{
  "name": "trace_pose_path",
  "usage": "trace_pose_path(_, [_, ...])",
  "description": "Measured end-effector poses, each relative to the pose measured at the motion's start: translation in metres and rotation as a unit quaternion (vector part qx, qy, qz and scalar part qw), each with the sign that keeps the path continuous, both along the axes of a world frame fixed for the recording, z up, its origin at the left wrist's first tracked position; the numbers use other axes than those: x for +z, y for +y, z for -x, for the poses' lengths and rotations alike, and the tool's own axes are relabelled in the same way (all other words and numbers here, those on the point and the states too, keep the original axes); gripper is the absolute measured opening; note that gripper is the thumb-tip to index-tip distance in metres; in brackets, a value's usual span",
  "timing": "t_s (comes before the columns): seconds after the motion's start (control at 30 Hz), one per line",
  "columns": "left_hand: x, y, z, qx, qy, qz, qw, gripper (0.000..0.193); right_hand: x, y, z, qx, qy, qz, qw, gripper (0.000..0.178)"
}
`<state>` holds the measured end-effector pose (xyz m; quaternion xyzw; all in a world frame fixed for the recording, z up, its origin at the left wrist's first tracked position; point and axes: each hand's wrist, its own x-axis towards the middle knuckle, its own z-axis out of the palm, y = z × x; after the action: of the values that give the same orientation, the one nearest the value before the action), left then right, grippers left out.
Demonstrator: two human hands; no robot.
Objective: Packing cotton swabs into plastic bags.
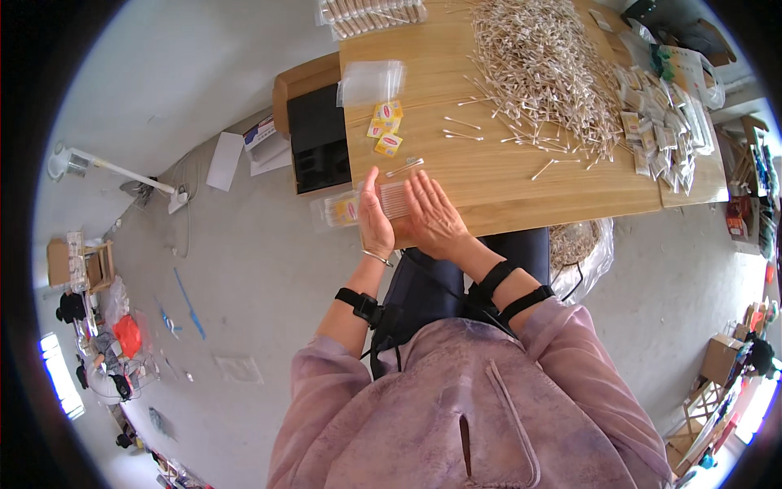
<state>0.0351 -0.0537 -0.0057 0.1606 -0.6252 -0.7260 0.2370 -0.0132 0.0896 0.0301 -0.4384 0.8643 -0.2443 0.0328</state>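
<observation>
The left hand (375, 218) is extended, thumb side up, its fingers straight and not curled around anything. The right hand (436, 216) lies to its right, fingers straight, side by side and angled toward the left hand; it is not closed either. Between the two hands is a flat row of cotton swabs (395, 200), partly covered by both. Directly left of the left hand, a clear packet of swabs (340, 211) with a yellow label projects past the table edge.

The work surface is a light wood-grain table (505, 196). Just beyond the fingertips are a few loose swabs (405, 167); farther out, in order, are yellow cards (388, 144) and clear flat bags (371, 83). Stacked swab bundles (375, 16) occupy the far edge. Beyond the right hand and to its right is a large swab heap (546, 73), followed by a pile of small packets (668, 134).

Left of the left hand, off the table, stands an open cardboard box (305, 77) beside a black container (319, 147). The floor (244, 310) is grey; farther left are a blue strip (189, 301) and a red bag (128, 336). Below the table edge, right of the right hand, is a clear sack of swabs (577, 244).
</observation>
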Motion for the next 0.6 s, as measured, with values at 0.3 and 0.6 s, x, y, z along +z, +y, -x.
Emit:
trace_pose_path(0.3, [0.0009, 0.0021, 0.0018, -0.01, -0.006, 0.011, 1.0, 0.089, -0.0019, -0.0045, -0.0086, 0.008, 0.07, -0.064, 0.995, 0.077])
trace_pose_path(0.6, [0.0, 0.0021, 0.0011, -0.005, 0.006, 0.02, 1.0, 0.089, -0.0046, -0.006, -0.0078, 0.003, 0.076, -0.051, 0.996, 0.076])
